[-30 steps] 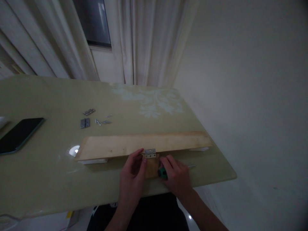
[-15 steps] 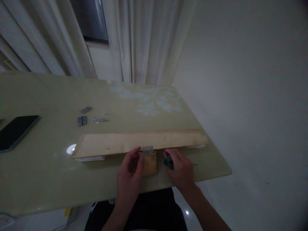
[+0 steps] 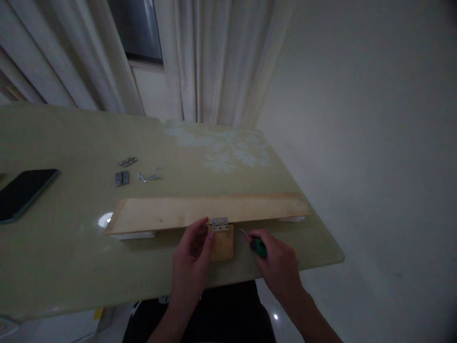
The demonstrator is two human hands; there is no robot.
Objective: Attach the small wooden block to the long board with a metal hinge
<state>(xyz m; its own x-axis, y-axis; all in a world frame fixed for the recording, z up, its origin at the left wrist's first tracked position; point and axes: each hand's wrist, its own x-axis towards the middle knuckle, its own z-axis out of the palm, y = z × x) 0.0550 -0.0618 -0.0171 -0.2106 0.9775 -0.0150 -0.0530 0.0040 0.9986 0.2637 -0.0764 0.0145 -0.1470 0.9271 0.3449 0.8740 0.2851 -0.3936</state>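
A long pale wooden board point(image 3: 185, 209) lies across the table, raised on white supports point(image 3: 137, 235). A metal hinge point(image 3: 219, 224) spans the joint between its near edge and a small wooden block point(image 3: 223, 247). My left hand point(image 3: 191, 257) is closed on the block's left side, its thumb by the hinge's lower leaf and its index finger at the board's edge. To the right of the block, my right hand point(image 3: 276, 259) is wrapped round a screwdriver point(image 3: 259, 247) with a green and black handle. A thin silver tip point(image 3: 243, 231), screw or shaft I cannot tell, sticks out at its fingertips.
Beyond the board lie a second hinge point(image 3: 122, 178), a folded hinge point(image 3: 128, 161) and several loose screws point(image 3: 154, 177). A dark phone point(image 3: 26, 193) rests at the left. The table's right edge point(image 3: 317, 219) runs near the wall, and curtains point(image 3: 228, 62) hang behind.
My right hand has moved a little right, away from the block, and turned. The screwdriver shaft that pointed right is now hidden, and a thin silver tip shows. My left hand stays put.
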